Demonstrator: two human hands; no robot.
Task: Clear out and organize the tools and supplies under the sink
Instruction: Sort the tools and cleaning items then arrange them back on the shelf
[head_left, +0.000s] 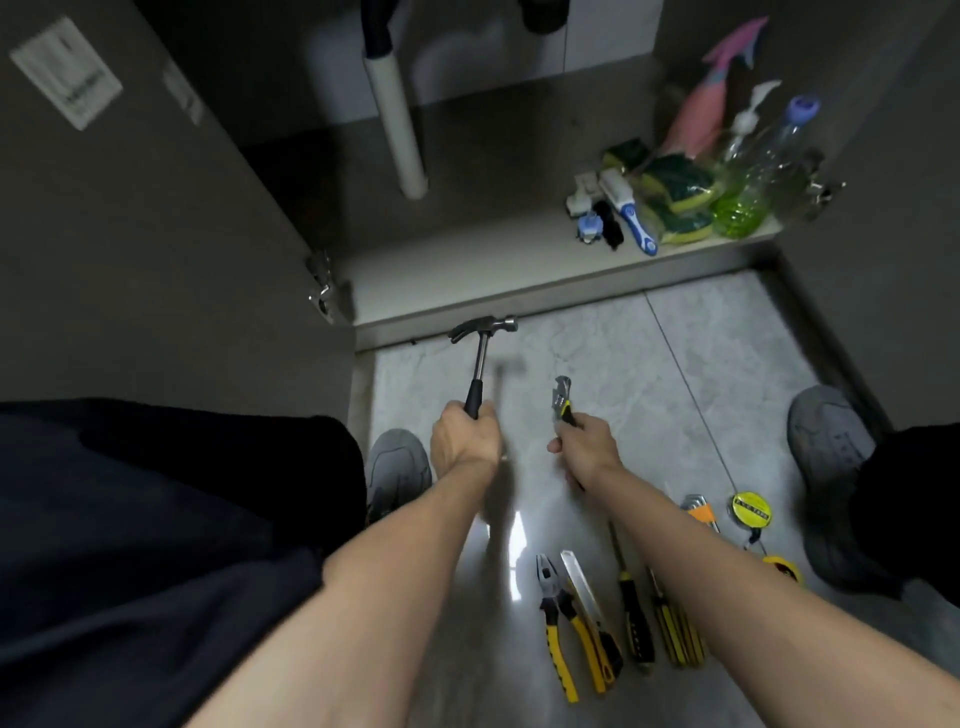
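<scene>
Dim, soft picture with a white glare streak on the floor tiles (519, 545), bowed wide-angle edges, blurred cabinet interior.

hammer (481, 358) black grip, silver head | pliers (556, 618) yellow-black | sponges (675, 195) green-yellow | brush (629, 214) blue-white | shoes (397, 470) grey | floor (597, 364) pale marbled

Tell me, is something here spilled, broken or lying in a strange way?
Nothing stands out. The left hand holds the hammer, the right hand holds the wrench, hand tools lie in a row on the floor, and no spill shows.
</scene>
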